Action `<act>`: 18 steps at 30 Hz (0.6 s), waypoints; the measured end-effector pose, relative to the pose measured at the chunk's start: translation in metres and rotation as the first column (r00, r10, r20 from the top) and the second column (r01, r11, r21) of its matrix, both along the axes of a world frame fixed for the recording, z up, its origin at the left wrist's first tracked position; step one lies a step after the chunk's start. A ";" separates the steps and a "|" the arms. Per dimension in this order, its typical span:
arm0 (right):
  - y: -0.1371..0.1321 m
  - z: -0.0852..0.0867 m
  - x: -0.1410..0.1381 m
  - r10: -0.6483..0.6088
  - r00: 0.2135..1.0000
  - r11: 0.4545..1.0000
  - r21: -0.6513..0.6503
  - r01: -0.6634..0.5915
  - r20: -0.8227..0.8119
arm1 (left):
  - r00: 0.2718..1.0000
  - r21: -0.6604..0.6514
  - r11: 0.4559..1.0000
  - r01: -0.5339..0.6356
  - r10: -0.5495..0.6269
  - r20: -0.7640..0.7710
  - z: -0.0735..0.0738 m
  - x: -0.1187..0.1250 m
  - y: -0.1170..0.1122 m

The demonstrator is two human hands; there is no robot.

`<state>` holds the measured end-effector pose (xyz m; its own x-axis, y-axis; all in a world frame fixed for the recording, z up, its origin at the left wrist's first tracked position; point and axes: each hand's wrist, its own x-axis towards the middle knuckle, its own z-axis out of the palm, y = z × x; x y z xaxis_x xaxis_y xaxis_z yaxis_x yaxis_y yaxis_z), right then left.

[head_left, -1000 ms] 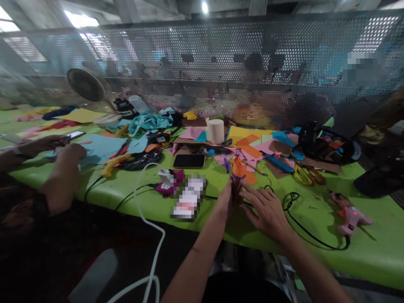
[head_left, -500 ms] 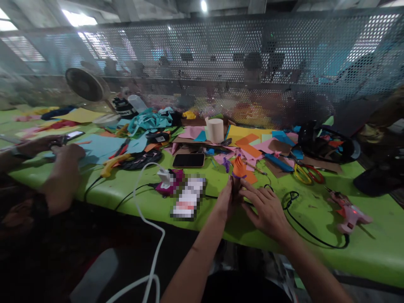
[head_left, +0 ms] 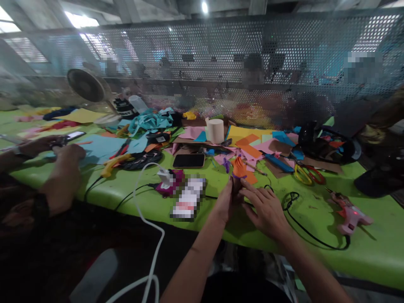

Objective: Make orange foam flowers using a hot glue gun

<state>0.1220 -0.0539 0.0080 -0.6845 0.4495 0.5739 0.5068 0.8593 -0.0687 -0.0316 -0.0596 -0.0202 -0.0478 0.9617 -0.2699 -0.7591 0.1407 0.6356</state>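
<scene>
My left hand is closed around the left side of a paper torch. The torch stands upright near the table's front edge, with a brown lower part, an orange flame-like paper top and a thin purple band between them. From the right, my right hand holds the brown part with bent fingertips. Both hands hide most of its lower end. Just beyond the torch lie a small purple piece and an orange paper scrap.
A pink glue gun with a lit red light lies right, its black cord looping inward. Scissors, a white paper roll, a dark phone and a purple power socket surround the work. A co-worker's hands are at left.
My hands and the torch stay in nearly the same place, with only slight finger movement on the right. The view has shifted a tiny bit.
</scene>
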 end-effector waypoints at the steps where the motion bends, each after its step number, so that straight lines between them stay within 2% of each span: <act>1: 0.000 0.000 0.000 -0.005 1.000 1.000 -0.004 0.005 0.009 | 1.000 -0.004 1.000 0.001 -0.001 0.005 0.000 0.000 0.000; 6: -0.001 -0.001 0.000 0.002 1.000 1.000 -0.009 -0.002 0.000 | 1.000 -0.013 1.000 0.013 -0.013 0.027 0.000 -0.001 0.002; 12: 0.000 0.000 0.000 -0.022 1.000 1.000 -0.001 0.022 0.003 | 0.996 -0.005 0.996 0.092 -0.092 0.022 0.003 -0.002 0.001; 18: 0.000 0.001 0.000 -0.025 0.999 1.000 -0.012 0.025 0.020 | 0.999 -0.099 0.994 0.052 -0.051 0.013 0.011 -0.002 -0.002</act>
